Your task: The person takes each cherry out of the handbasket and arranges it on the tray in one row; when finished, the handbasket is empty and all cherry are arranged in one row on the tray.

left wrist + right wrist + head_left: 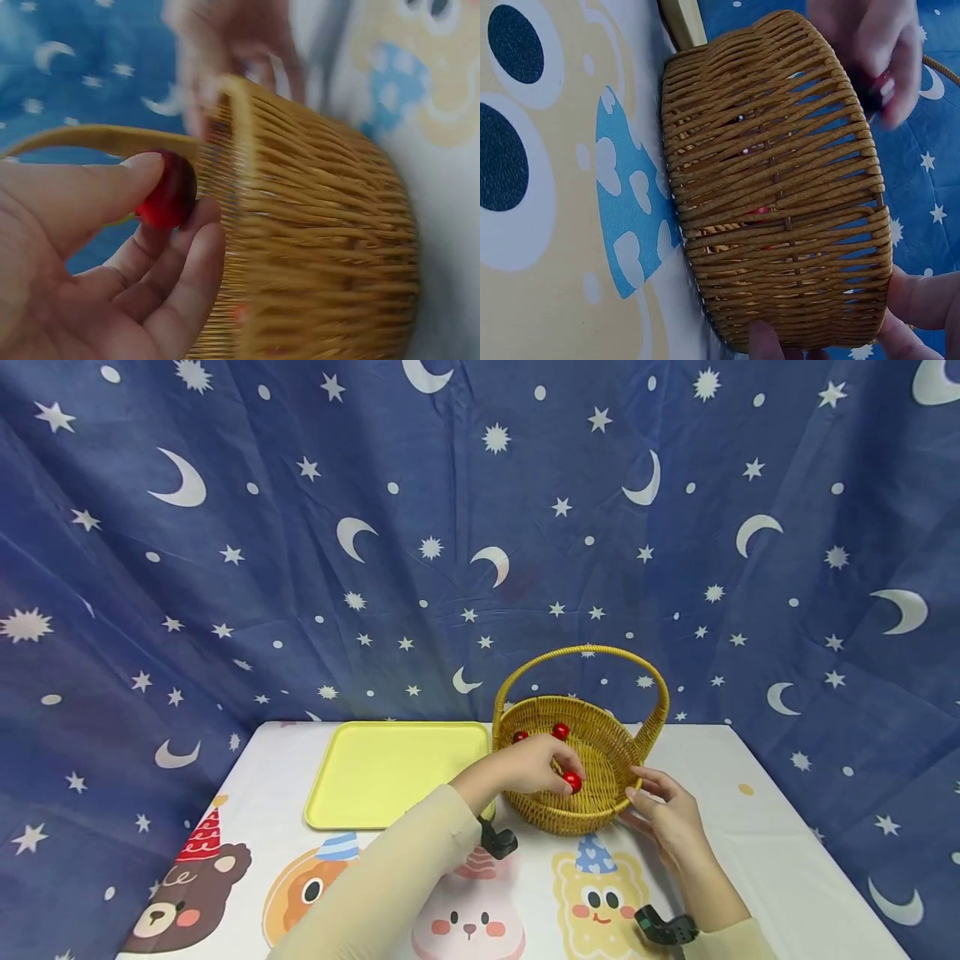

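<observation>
My left hand (534, 765) pinches a small, shiny, round red fruit (572, 782) between thumb and fingers, over the near part of a round wicker basket (558, 823) with a tall hoop handle. The left wrist view shows that fruit (166, 191) close up, dark on one side, beside the rim. Two more red fruits (561, 731) lie inside the basket toward its back left, one partly hidden by my left hand. My right hand (671, 818) holds the basket's right side by the rim, with fingers (922, 300) at the edge and against the weave.
A yellow rectangular tray (397, 777) lies left of the basket, its near right corner partly covered by my left forearm. The white tablecloth (720, 835) carries cartoon prints. Behind the table hangs a blue curtain (420, 635) with moons and stars.
</observation>
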{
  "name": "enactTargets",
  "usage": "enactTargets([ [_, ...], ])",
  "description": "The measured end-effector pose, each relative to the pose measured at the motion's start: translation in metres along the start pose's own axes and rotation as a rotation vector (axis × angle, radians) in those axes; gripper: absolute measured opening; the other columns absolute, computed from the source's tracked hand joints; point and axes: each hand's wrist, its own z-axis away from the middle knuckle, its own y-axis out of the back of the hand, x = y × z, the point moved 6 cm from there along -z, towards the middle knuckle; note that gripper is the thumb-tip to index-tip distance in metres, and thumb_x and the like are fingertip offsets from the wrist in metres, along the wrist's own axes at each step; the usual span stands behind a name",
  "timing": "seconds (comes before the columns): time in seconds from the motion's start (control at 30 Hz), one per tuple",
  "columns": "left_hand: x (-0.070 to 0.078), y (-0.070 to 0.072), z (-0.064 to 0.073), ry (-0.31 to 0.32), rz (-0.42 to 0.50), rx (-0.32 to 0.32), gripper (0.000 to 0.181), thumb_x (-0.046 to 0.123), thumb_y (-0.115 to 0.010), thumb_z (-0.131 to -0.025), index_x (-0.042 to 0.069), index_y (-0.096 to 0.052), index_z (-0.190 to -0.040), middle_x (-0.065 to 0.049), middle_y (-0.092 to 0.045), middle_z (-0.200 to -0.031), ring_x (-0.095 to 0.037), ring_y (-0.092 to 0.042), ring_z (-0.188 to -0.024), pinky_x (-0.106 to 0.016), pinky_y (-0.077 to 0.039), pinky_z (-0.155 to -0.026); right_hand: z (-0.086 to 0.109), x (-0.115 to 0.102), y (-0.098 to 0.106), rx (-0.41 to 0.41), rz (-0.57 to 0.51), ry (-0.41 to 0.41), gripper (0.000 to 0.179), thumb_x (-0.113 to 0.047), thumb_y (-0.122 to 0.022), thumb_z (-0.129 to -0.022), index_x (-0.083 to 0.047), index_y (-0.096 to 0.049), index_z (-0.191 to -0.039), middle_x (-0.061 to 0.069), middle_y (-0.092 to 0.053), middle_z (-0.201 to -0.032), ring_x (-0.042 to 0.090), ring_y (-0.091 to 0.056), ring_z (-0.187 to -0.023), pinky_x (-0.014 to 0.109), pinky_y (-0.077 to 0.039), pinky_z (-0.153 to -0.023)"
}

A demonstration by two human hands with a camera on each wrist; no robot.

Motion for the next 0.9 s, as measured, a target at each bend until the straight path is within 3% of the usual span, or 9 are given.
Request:
enactTargets([
  [0.1, 0.006, 0.016, 0.023, -0.050, 0.058, 0.034, 0.022, 0.007, -0.079, -0.096, 0.017, -0.081, -0.116, 0.003, -0.077, -0.113, -0.009, -0.072, -0.102, -0.023, -0.057, -0.091, 0.000, 0.000, 0.001, 0.002, 0.006, 0.001, 0.057, -0.005, -0.065, -0.105, -0.005, -0.046, -0.159, 0.019, -0.040, -0.153, 0.008, -0.067, -0.104, 0.038, -0.064, -0.097],
  [0.2, 0.004, 0.035, 0.050, -0.052, 0.109, 0.083, 0.024, 0.007, -0.077, -0.097, 0.016, -0.078, -0.120, 0.001, -0.075, -0.115, -0.011, -0.070, -0.100, -0.025, -0.057, -0.089, 0.000, 0.000, 0.001, 0.009, 0.014, -0.002, 0.056, -0.005, -0.064, -0.106, -0.005, -0.046, -0.159, 0.017, -0.041, -0.151, 0.006, -0.066, -0.102, 0.040, -0.063, -0.098],
  [0.3, -0.011, 0.052, 0.076, -0.012, 0.161, 0.143, 0.025, 0.006, -0.078, -0.096, 0.013, -0.073, -0.119, -0.003, -0.071, -0.117, -0.014, -0.067, -0.097, -0.029, -0.057, -0.088, 0.000, 0.001, 0.001, 0.014, 0.012, 0.001, 0.056, -0.004, -0.064, -0.106, -0.005, -0.047, -0.158, 0.016, -0.043, -0.148, 0.006, -0.066, -0.101, 0.040, -0.063, -0.098],
  [0.43, -0.046, 0.069, 0.098, 0.081, 0.269, 0.220, 0.024, -0.002, -0.078, -0.092, 0.006, -0.069, -0.113, -0.012, -0.067, -0.115, -0.017, -0.071, -0.089, -0.030, -0.059, -0.081, 0.000, 0.000, 0.001, 0.017, 0.006, 0.008, 0.055, -0.004, -0.064, -0.105, -0.004, -0.048, -0.158, 0.014, -0.046, -0.142, 0.007, -0.065, -0.101, 0.040, -0.064, -0.097],
  [0.57, -0.088, 0.072, 0.098, 0.184, 0.303, 0.288, 0.025, -0.006, -0.078, -0.089, -0.003, -0.071, -0.112, -0.016, -0.067, -0.109, -0.017, -0.070, -0.081, -0.034, -0.063, -0.075, 0.001, 0.000, 0.002, 0.016, 0.005, 0.009, 0.055, -0.005, -0.065, -0.105, -0.004, -0.048, -0.157, 0.013, -0.047, -0.141, 0.006, -0.066, -0.101, 0.040, -0.063, -0.098],
  [0.7, -0.123, 0.062, 0.088, 0.278, 0.359, 0.334, 0.028, -0.006, -0.077, -0.091, -0.008, -0.071, -0.118, -0.013, -0.067, -0.098, -0.017, -0.070, -0.076, -0.037, -0.064, -0.073, 0.000, 0.000, 0.003, 0.015, -0.003, 0.009, 0.054, -0.006, -0.065, -0.106, -0.004, -0.048, -0.157, 0.013, -0.048, -0.141, 0.007, -0.068, -0.102, 0.041, -0.063, -0.098],
  [0.9, -0.150, 0.046, 0.071, 0.363, 0.416, 0.397, 0.016, -0.004, -0.081, -0.091, -0.006, -0.068, -0.102, -0.007, -0.069, -0.082, -0.015, -0.070, -0.069, -0.027, -0.058, -0.061, -0.001, 0.001, 0.002, 0.007, -0.001, 0.007, 0.055, -0.006, -0.064, -0.106, -0.004, -0.047, -0.158, 0.013, -0.046, -0.143, 0.008, -0.068, -0.103, 0.039, -0.064, -0.098],
])
